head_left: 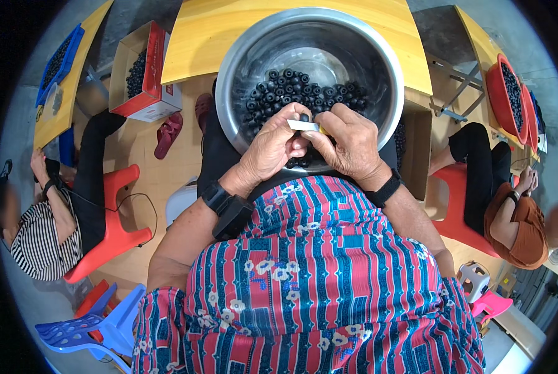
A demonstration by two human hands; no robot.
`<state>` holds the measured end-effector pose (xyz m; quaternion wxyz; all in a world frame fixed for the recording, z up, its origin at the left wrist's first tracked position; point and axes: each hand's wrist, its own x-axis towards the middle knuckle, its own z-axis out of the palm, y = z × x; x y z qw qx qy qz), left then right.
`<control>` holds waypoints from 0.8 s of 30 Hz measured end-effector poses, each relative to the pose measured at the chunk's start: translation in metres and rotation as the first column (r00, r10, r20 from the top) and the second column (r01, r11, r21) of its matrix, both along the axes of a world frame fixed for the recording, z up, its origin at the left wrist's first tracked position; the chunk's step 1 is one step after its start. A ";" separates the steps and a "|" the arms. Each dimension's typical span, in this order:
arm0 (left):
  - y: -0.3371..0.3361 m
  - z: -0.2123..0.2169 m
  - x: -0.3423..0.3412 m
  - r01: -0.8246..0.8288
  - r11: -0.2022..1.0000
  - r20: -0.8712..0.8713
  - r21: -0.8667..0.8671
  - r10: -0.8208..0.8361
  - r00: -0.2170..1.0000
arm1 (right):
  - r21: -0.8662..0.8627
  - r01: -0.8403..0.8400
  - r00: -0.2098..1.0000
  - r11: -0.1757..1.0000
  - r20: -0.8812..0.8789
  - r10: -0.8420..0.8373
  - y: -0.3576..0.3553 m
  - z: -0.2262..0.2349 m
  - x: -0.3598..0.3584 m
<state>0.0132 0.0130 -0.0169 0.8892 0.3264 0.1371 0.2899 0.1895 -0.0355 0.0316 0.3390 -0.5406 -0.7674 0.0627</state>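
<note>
Carton [154,57]: on the floor at far left, open-topped, so its black load stays exposed.
Left hand [269,146]: fingers curled nearly closed, apparently pinching a small piece at the tips, probably to steady it.
Piece [304,117]: black, between the two hands, just beyond the blade.
Blade [301,125]: flat and pale, lying crosswise against the left fingertips, its far reach seemingly kept short for control.
Bowl [363,59]: beneath both hands, between the person's lap and the tabletop [188,37], likely to catch drops; black pieces [285,87] heap toward its near side.
Right hand [354,140]: closed around the blade's yellow handle.
</note>
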 end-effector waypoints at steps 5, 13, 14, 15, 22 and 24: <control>-0.001 0.000 0.001 -0.012 1.000 -0.002 -0.012 0.012 1.000 | 0.003 -0.004 1.000 1.000 0.008 0.004 0.001 0.000 -0.001; -0.001 0.002 0.001 0.005 1.000 0.028 -0.012 -0.005 1.000 | -0.031 0.006 1.000 0.999 -0.024 -0.006 0.001 0.001 0.000; -0.001 0.001 0.001 0.003 1.000 0.026 -0.013 -0.003 1.000 | -0.031 0.005 1.000 0.999 -0.025 -0.006 0.001 0.000 0.000; 0.000 0.000 0.001 0.003 1.000 0.023 -0.015 -0.002 1.000 | -0.036 -0.001 1.000 0.999 -0.031 0.000 0.001 0.000 0.000; 0.000 0.004 0.000 0.039 0.997 0.002 -0.073 -0.039 0.999 | -0.134 0.161 0.980 0.978 -0.093 -0.174 0.009 -0.008 0.008; -0.001 -0.002 0.001 0.057 0.997 0.064 -0.048 -0.053 0.997 | -0.175 0.182 0.975 0.968 -0.094 -0.200 0.007 -0.006 0.010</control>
